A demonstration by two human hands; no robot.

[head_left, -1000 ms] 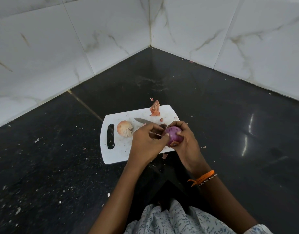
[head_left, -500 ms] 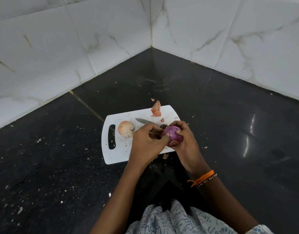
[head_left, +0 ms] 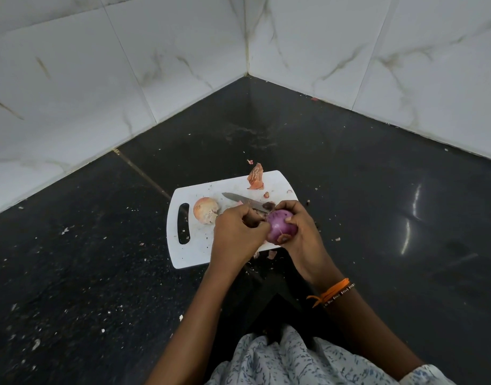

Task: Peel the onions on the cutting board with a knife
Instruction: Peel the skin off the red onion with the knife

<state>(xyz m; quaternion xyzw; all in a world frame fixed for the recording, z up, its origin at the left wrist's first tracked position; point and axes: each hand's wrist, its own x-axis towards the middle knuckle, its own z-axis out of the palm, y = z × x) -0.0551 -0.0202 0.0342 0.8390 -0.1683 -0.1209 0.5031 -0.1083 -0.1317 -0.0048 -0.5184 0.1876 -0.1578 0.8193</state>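
Note:
A white cutting board (head_left: 199, 247) lies on the black stone surface. My right hand (head_left: 304, 236) grips a peeled-looking purple onion (head_left: 280, 224) just above the board's right end. My left hand (head_left: 236, 236) has its fingertips curled against the onion's left side, pinching at its skin. A pale, unpeeled onion (head_left: 205, 209) sits on the board near the handle slot. The knife (head_left: 238, 199) lies flat on the board behind my hands, held by neither. Its blade points left and its dark handle end is partly hidden by my fingers.
A curl of orange onion skin (head_left: 256, 177) rests on the board's far edge. Small peel scraps (head_left: 271, 254) lie by the near edge. White marble-tiled walls (head_left: 183, 65) meet in a corner behind the black counter (head_left: 363, 195). Patterned fabric (head_left: 280, 362) shows at the bottom.
My left fingertips have shifted slightly along the purple onion's left side. The knife, board and unpeeled onion have not moved.

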